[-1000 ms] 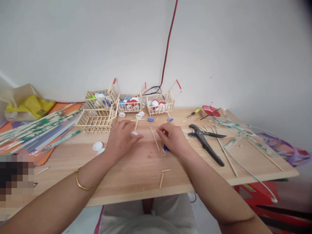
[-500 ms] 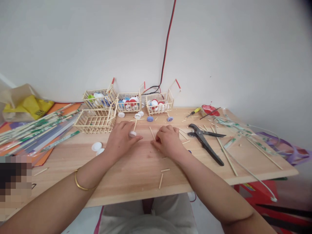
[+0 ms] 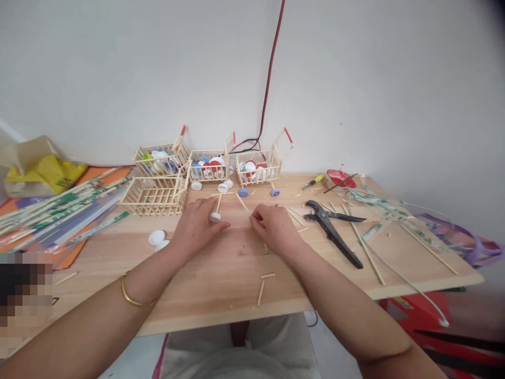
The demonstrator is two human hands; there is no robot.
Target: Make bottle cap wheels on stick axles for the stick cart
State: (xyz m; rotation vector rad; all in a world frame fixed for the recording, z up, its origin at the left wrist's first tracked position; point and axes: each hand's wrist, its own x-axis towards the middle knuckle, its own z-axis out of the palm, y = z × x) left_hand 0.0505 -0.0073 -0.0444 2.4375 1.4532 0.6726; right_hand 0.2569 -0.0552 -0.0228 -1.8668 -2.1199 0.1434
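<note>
My left hand (image 3: 197, 223) rests on the table, thumb and fingers apart around a white bottle cap (image 3: 215, 217). A thin stick (image 3: 219, 203) runs from that cap up to another white cap (image 3: 223, 187). My right hand (image 3: 272, 226) is at the middle of the table, fingers loosely curled and thumb slightly apart, with nothing seen in it. Just beyond its fingertips lies a short loose stick (image 3: 242, 202), pointing toward the blue cap (image 3: 242, 192). Left of my left hand stands a small stick basket (image 3: 152, 197), and two white caps (image 3: 157, 237) lie in front of it.
Along the wall stand three stick carts (image 3: 258, 166) holding coloured caps. Black pliers (image 3: 333, 234), a yellow-handled tool (image 3: 315, 180), a red dish (image 3: 340, 178) and a white cable (image 3: 402, 279) lie right. Bundled sticks (image 3: 79, 202) lie left. Short stick pieces (image 3: 261, 292) lie in front.
The short stick has moved away and to the left from my right fingertips, which let it go. My right hand has shifted slightly right; my left hand stays put.
</note>
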